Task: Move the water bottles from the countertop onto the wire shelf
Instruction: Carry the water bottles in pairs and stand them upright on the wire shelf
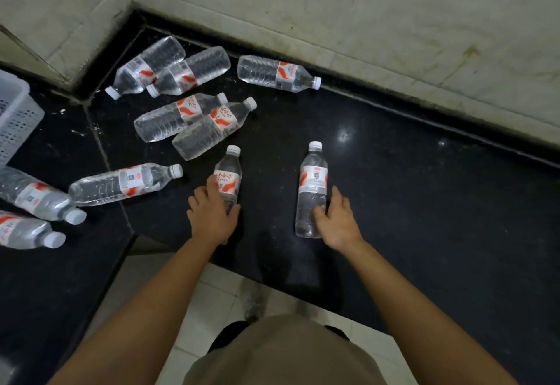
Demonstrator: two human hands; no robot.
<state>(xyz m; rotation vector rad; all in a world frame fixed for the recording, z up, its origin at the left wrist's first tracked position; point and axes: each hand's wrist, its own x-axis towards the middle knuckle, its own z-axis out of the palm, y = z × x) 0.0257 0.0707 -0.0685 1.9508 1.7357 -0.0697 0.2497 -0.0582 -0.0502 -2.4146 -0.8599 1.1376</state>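
Several clear water bottles with red-and-white labels lie on a black countertop. My left hand curls round the lower half of one bottle near the front edge. My right hand wraps its fingers round the base end of another bottle, whose cap points away from me. Both bottles lie on the counter. More bottles lie further back: a pair in the corner, one by the wall, two in the middle. No wire shelf is in view.
A white perforated basket stands at the left edge. Three more bottles lie on the left counter section beside it. Tiled walls close the back and the corner. Pale floor tiles show below the counter's front edge.
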